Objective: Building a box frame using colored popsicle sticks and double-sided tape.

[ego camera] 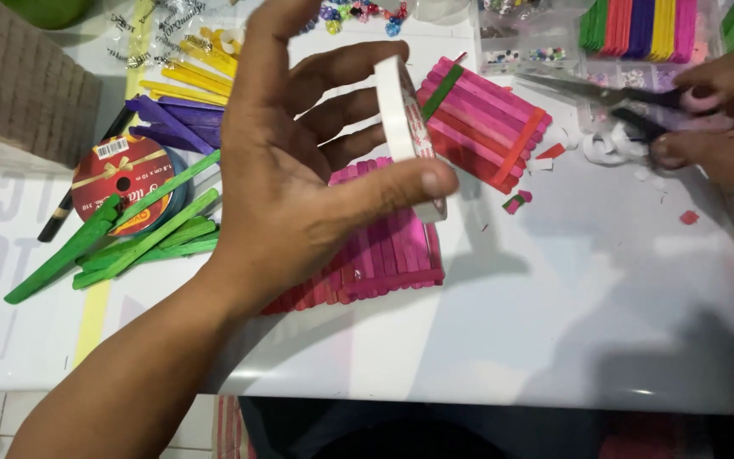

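Left hand [299,170] and forearm bare: no sleeve, ring or watch visible. Right hand [724,110] bare, partly cropped; possibly a ring, unclear at frame edge.

Roll of white tape [407,127]: a narrow ring seen almost edge-on, white on its outer band with red print on the side face. It stands upright, raised above the table, pinched between thumb and fingers at centre scene. Its lower edge overlaps the far right corner of the pink stick panel in view.

Scissors [605,95]: dark handles, grey metal blades, lying roughly level at far right. The blades point left, tips near the red and pink stick panel. The handles sit inside the grip at the right edge; blades appear nearly closed. White tape scraps lie just beneath the handles.
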